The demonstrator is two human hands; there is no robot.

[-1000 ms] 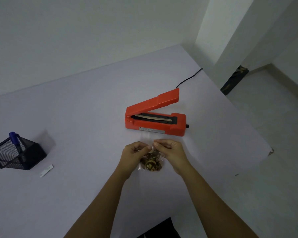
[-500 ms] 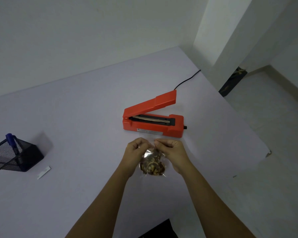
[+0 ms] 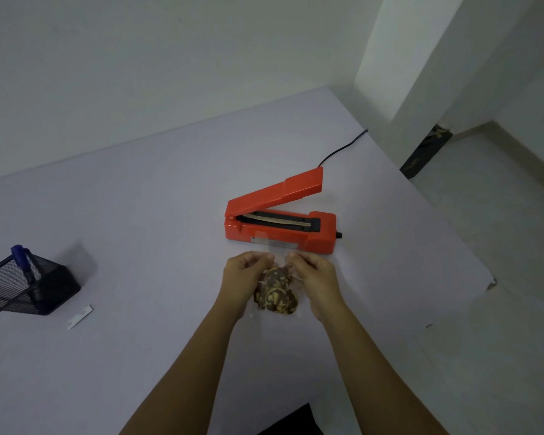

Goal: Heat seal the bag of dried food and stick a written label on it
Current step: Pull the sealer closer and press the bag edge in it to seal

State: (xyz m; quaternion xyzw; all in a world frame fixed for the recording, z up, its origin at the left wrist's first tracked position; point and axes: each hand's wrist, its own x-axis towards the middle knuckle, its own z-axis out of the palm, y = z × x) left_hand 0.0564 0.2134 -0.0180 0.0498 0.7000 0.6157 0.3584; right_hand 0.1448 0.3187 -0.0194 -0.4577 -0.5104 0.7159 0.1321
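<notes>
Nearest the camera, at six o'clock, two bare forearms reach up across the pale table (image 3: 139, 215) and meet just below the middle of the view. Between the hands lies a clear bag (image 3: 275, 296) of brown and yellow dried food. Its filled bottom rests on the table and its empty top points toward twelve o'clock. The left hand (image 3: 244, 277) sits at the bag's nine o'clock side, fingers curled, pinching the top edge of the plastic. The right hand (image 3: 314, 279) mirrors it at three o'clock, pinching the other top corner.

Just past the fingertips, at twelve o'clock from the bag, stands an orange-red heat sealer (image 3: 280, 233). Its arm is raised, hinged at the nine o'clock end, leaving the sealing strip bare. The bag's loose film shows against the sealer's front face; whether they touch cannot be told. A black cord (image 3: 343, 149) runs from behind the sealer toward one o'clock.

Well apart at nine o'clock is a black mesh pen holder (image 3: 29, 290) with a blue pen (image 3: 21, 257) leaning in it. A small white label (image 3: 80, 316) lies flat near the holder's five o'clock corner.

A white wall closes the far side.
</notes>
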